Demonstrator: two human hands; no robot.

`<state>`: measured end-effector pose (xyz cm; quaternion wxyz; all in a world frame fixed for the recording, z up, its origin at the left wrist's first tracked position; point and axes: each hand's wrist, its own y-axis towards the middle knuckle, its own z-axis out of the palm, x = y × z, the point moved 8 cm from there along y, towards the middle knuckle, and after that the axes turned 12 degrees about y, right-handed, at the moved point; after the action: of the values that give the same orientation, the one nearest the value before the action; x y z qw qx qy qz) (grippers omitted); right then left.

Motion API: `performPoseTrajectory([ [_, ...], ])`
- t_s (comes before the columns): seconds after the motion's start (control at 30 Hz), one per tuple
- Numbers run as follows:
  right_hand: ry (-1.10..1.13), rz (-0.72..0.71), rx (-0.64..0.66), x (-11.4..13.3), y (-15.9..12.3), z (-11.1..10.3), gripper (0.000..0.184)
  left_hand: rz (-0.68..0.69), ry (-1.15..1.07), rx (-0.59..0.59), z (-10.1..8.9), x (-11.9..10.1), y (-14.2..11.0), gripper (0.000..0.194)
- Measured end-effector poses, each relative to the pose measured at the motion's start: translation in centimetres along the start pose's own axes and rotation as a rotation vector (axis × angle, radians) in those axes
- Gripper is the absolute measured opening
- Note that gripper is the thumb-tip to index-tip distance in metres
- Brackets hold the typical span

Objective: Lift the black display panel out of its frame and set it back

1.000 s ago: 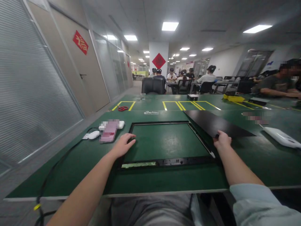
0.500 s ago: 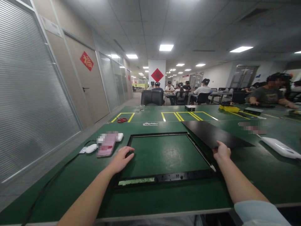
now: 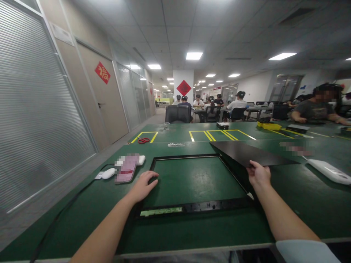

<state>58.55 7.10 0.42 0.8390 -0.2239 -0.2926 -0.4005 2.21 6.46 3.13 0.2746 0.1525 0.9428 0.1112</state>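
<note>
A thin black rectangular frame point(image 3: 192, 207) lies flat on the green table point(image 3: 192, 230) in front of me. My left hand point(image 3: 143, 185) rests on the frame's left edge, fingers curled down onto it. To the right, my right hand point(image 3: 258, 174) grips the near corner of a flat black panel point(image 3: 248, 152), which is lifted off the table and tilts up toward me.
A pink phone point(image 3: 127, 168) and a white charger point(image 3: 108, 173) with a black cable lie at the left. Red scissors point(image 3: 143, 140) sit farther back by yellow floor-tape markings. A white device point(image 3: 327, 170) lies at the right. Several seated people work at tables behind.
The right hand has raised the near corner of the black panel off the table. The left hand stays on the frame. The camera has tilted upward.
</note>
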Motion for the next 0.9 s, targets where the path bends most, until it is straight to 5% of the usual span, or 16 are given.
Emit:
performPoseTrajectory([
  [0.43, 0.090, 0.213, 0.209, 0.2, -4.0, 3.0, 0.029, -0.238, -0.394, -0.188, -1.1, 2.4, 0.2, 0.044],
  [0.57, 0.090, 0.196, 0.379, 0.8, -4.8, 4.0, 0.037, -0.347, -0.641, -0.248, -1.1, 3.4, 0.1, 0.040],
  [0.73, 0.039, 0.230, 0.430, 1.0, -5.6, 4.2, 0.066, -0.443, -0.970, -0.136, -0.9, 2.4, -0.3, 0.026],
  [0.9, -0.078, 0.368, 0.529, -0.1, -7.1, 5.0, 0.059, -0.553, -1.249, -0.057, -0.9, 1.4, -1.1, 0.022],
])
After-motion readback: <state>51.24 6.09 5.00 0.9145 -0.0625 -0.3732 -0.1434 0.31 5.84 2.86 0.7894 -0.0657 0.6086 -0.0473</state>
